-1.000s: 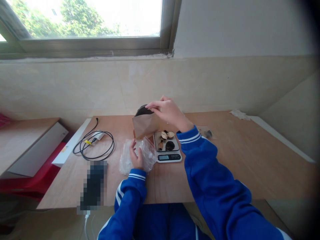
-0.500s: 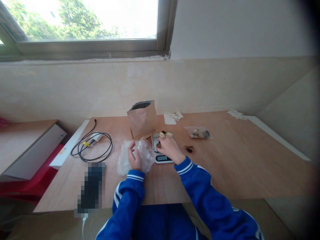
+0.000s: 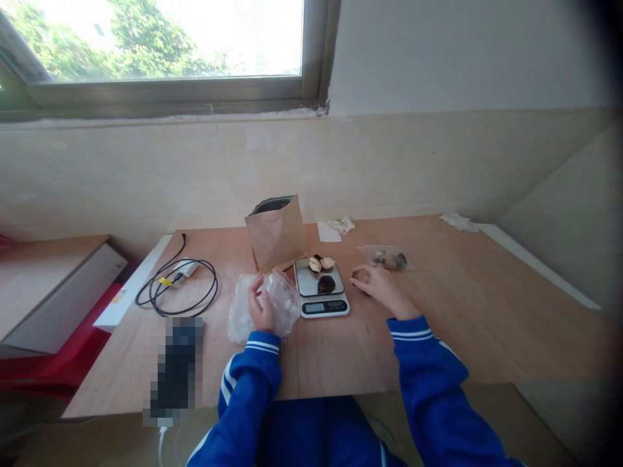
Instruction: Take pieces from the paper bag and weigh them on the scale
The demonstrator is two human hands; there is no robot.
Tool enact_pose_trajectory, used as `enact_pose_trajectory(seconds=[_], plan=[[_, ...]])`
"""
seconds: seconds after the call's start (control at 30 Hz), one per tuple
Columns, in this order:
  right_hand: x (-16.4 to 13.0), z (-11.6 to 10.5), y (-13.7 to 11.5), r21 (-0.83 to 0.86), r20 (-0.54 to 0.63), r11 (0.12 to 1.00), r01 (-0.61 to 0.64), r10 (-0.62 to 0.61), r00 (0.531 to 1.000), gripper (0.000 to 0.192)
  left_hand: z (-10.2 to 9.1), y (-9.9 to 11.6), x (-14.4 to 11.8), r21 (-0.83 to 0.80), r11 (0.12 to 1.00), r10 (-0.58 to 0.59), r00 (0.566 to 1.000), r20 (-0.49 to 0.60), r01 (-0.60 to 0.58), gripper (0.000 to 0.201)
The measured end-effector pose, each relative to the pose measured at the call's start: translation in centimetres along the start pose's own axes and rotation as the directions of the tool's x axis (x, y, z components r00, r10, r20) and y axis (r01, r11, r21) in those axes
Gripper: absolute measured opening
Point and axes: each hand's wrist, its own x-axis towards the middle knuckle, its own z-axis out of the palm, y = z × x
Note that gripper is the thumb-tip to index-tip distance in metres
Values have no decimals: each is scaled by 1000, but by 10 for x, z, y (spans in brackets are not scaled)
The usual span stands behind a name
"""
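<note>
My left hand (image 3: 261, 307) rests at the clear plastic bag (image 3: 238, 318), its fingers raised and apart from the thumb, holding nothing. To the right of the scale, my right hand (image 3: 379, 287) is low over the table with fingers bent inward around a dark dried piece, which the hand mostly hides. The white digital kitchen scale (image 3: 325, 307) lies between my hands. On its plate are pale, cream-coloured dried pieces (image 3: 321, 263) that look like mushrooms, and a dark, shiny piece (image 3: 326, 284). The digits on its display are too small to read.
An open brown paper pouch (image 3: 275, 233) stands behind the plastic bag. A small clear bag with dark bits (image 3: 389, 258) lies behind my right hand. Coiled black cable (image 3: 214, 292) and a blurred dark device (image 3: 178, 366) lie left. Crumpled tissue (image 3: 342, 226) sits near the wall.
My right hand has moved right, off the scale plate to where the dark dried piece lay, uncovering the dark shiny piece on the scale. My left hand has stayed in place.
</note>
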Motion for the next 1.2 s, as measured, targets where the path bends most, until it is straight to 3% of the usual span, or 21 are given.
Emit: enact_pose_trajectory(seconds=[0.07, 0.17, 0.3, 0.43, 0.67, 0.83, 1.0, 1.2], plan=[[-5, 5, 17, 13, -31, 998, -67, 67, 997, 32, 0, 1, 0, -4, 1000, 3, 1000, 1, -3, 32], [-6, 16, 17, 137, -120, 988, -77, 94, 988, 40, 0, 1, 0, -12, 1000, 10, 1000, 2, -10, 30], [5, 29, -14, 277, -99, 960, 38, -11, 995, 34, 0, 1, 0, -1, 1000, 24, 1000, -1, -24, 30], [19, 42, -49, 345, -79, 915, 207, -191, 978, 42, 0, 0, -1, 4, 1000, 22, 1000, -2, -22, 30], [24, 58, -71, 119, -42, 905, 409, -407, 913, 35, 0, -2, -1, 9, 1000, 8, 1000, 8, -8, 30], [20, 72, -65, 35, 21, 900, 434, -435, 900, 26, 0, 1, -1, 0, 1000, 25, 1000, 3, -25, 31], [18, 81, -62, 5, -42, 900, 435, -435, 900, 23, 0, 2, 0, -9, 999, 36, 999, 2, -36, 31], [8, 74, -61, -33, -86, 893, 449, -451, 889, 30, -1, -3, -1, -17, 999, 30, 999, 16, -30, 32]])
